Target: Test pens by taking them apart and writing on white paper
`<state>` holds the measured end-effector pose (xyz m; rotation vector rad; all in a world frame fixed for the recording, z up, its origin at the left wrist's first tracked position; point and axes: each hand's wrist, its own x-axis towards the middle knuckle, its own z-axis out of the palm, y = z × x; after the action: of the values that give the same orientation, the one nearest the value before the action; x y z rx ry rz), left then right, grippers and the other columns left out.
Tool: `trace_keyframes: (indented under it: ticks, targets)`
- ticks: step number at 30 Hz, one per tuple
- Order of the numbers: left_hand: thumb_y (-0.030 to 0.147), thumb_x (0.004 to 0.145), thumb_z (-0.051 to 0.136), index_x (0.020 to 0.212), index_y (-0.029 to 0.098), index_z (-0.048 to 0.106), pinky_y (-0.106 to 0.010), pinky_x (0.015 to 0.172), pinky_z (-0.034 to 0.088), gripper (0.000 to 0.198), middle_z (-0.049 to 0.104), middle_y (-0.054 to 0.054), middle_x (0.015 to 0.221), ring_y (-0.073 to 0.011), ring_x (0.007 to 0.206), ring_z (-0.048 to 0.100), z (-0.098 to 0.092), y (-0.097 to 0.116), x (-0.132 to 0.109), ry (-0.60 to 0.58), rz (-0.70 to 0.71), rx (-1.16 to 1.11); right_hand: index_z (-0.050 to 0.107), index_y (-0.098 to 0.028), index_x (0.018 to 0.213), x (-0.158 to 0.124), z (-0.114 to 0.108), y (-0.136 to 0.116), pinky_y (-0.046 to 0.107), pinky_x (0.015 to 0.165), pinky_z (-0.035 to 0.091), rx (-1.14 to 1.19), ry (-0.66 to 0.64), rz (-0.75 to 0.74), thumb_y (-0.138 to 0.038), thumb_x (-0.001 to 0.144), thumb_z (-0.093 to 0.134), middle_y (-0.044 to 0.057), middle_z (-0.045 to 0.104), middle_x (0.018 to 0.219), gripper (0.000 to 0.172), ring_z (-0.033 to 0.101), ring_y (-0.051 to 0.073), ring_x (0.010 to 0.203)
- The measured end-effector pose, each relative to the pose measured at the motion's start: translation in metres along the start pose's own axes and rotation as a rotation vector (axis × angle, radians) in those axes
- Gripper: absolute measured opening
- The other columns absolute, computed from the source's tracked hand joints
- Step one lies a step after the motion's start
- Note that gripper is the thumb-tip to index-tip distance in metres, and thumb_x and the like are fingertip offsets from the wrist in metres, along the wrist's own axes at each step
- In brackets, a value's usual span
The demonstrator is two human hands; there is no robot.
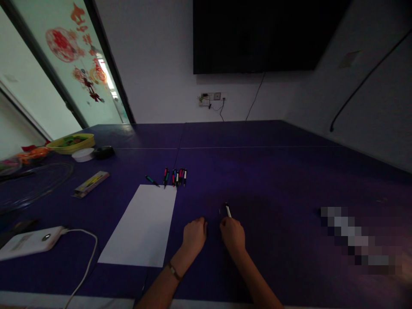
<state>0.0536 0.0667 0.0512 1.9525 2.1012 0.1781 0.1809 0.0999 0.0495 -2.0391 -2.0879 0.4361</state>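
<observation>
White pen [228, 210] tip in right hand [232, 234], grip hidden, dim

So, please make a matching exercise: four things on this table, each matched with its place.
Things:
1. sheet of paper
2. row of pens
3. white pen
4. white device

Places:
a. in the right hand
b. far left, with a cable
c. left of the left hand
d. just beyond the paper

Pairs: 1-c, 2-d, 3-a, 4-b
</observation>
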Motion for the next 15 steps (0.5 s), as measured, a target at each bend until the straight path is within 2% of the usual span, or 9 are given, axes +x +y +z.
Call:
trace_keyframes:
  ticks: [6, 15]
  targets:
    - [0.019, 0.083, 0.027, 0.094, 0.016, 0.055, -0.031, 0.063, 0.044, 0.030, 0.061, -0.010, 0.083, -0.0219, 0.078, 0.061, 0.0080, 0.0069, 0.0082, -0.005, 0.046, 0.086, 0.063, -0.013, 0.077, -0.0020, 0.0009, -0.0012, 0.025, 0.062, 0.040, -0.047, 0.026, -0.050, -0.020, 0.081, 0.041, 0.011, 0.066, 0.079, 0.023, 0.062, 0.018, 0.074]
    - [0.011, 0.080, 0.030, 0.090, 0.015, 0.057, -0.033, 0.066, 0.044, 0.029, 0.062, -0.011, 0.079, -0.0232, 0.081, 0.060, 0.0072, 0.0058, 0.0062, -0.003, 0.089, 0.164, 0.061, -0.013, 0.072, -0.0022, 0.0066, 0.0009, 0.024, 0.060, 0.039, -0.091, 0.065, -0.084, -0.011, 0.080, 0.040, 0.011, 0.065, 0.079, 0.023, 0.062, 0.017, 0.070]
